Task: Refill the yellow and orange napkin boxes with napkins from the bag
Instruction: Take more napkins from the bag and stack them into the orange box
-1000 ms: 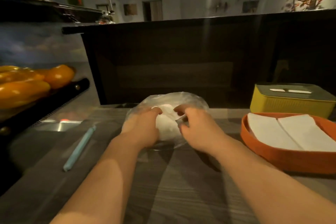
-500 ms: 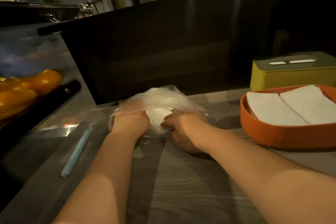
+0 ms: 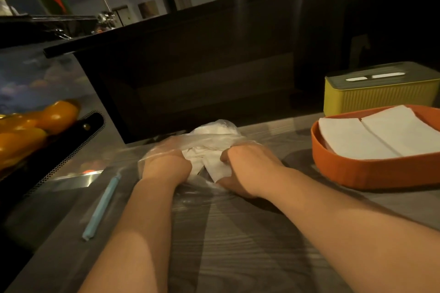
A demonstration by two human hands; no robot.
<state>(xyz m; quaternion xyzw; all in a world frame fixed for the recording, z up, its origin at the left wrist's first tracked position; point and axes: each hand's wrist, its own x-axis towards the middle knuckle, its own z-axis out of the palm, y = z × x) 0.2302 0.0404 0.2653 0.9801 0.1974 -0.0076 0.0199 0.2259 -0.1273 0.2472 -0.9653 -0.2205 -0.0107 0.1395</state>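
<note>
Bag [image 3: 215, 129]: clear plastic, crumpled, lying on the table [image 3: 238, 245] at the foot of the dark panel [image 3: 202, 78]; every place below is given from this bag.
Napkins [image 3: 212, 166]: a white, rumpled wad at the bag's near, open side, partly under the film, with one folded corner sticking out toward the person.
Left hand [image 3: 166, 164]: at the bag's left edge, knuckles up, fingers bent down and tucked under the plastic film beside the wad. The blur and the film hide whether they clasp anything.
Right hand [image 3: 250, 169]: at the bag's near right, fingers curled over the folded corner of the napkins and thumb beneath it, pinching the paper.
Orange box [image 3: 357, 173]: well to the right of the bag, open on top.
Folded napkins [image 3: 381, 135]: two flat white stacks side by side inside the orange box.
Yellow box [image 3: 381, 98]: right of the bag and farther back, just behind the orange box, ribbed walls, closed by a grey lid [image 3: 357, 71] with a slot.
Blue stick [image 3: 102, 207]: left of the bag and nearer the person, lying flat on the table, apart from the left forearm.
Peppers [image 3: 54, 114]: yellow-orange, far left of the bag, resting in a dark tray.
</note>
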